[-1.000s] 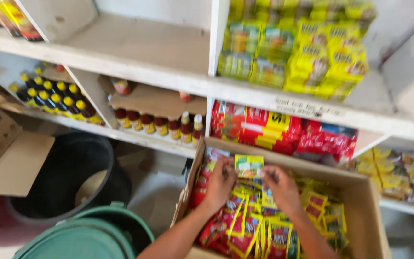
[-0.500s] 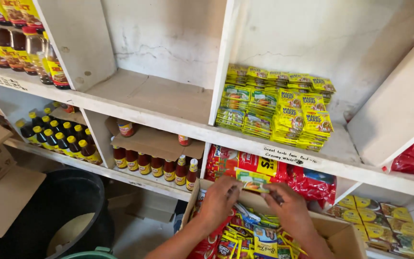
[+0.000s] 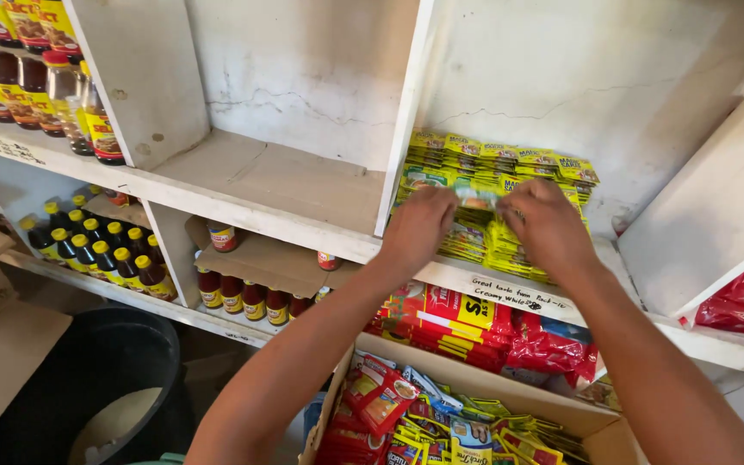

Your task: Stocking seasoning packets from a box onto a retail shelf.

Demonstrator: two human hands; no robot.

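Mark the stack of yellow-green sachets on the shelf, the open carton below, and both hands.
sachet stack (image 3: 553, 165): head view, top row.
carton (image 3: 475, 370): head view, back rim.
left hand (image 3: 419, 226): head view, back.
right hand (image 3: 548, 226): head view, back.

Both hands came up out of the box (image 3: 475, 405). Now the left hand (image 3: 419, 226) and right hand (image 3: 548, 226) are up at the yellow-green packets (image 3: 510, 172), holding one packet (image 3: 480, 200) between them.

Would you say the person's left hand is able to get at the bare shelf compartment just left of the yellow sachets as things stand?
Probably yes. The left hand is at the yellow sachets, right beside the white divider. The bare compartment past it is open at the front, with nothing standing in it, so the way looks free.
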